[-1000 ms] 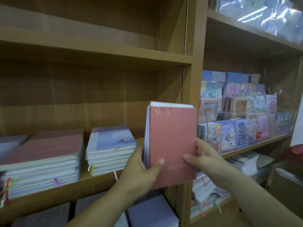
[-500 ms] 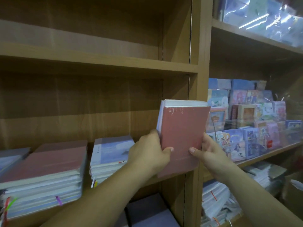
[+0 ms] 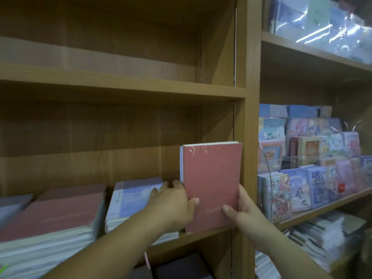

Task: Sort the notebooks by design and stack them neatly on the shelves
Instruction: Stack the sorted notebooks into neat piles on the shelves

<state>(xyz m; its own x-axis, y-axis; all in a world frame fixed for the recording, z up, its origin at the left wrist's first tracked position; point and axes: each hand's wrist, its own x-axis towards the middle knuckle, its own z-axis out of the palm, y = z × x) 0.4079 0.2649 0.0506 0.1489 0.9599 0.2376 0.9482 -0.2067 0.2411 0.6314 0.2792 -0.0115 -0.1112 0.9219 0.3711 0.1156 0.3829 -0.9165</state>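
Note:
I hold a bunch of red-covered notebooks (image 3: 211, 178) upright at the right end of the middle shelf (image 3: 201, 235), against the bookcase's side panel. My left hand (image 3: 173, 204) grips their left edge, thumb on the front cover. My right hand (image 3: 241, 210) grips the right edge. The bottom edge of the bunch meets the shelf's front lip. To the left lies a flat stack with a pale blue cover (image 3: 132, 200), and further left a taller stack topped by a red cover (image 3: 54, 214).
The wooden shelf above (image 3: 120, 83) holds nothing that I can see. In the right bay, small colourful notebooks (image 3: 302, 168) stand in rows, plastic-wrapped packs (image 3: 326, 27) lie above and white stacks (image 3: 314, 234) below. Dark notebooks (image 3: 181, 268) lie on the lower left shelf.
Both hands have carried the red notebooks up and forward from in front of the bookcase into the right end of the middle shelf, still upright.

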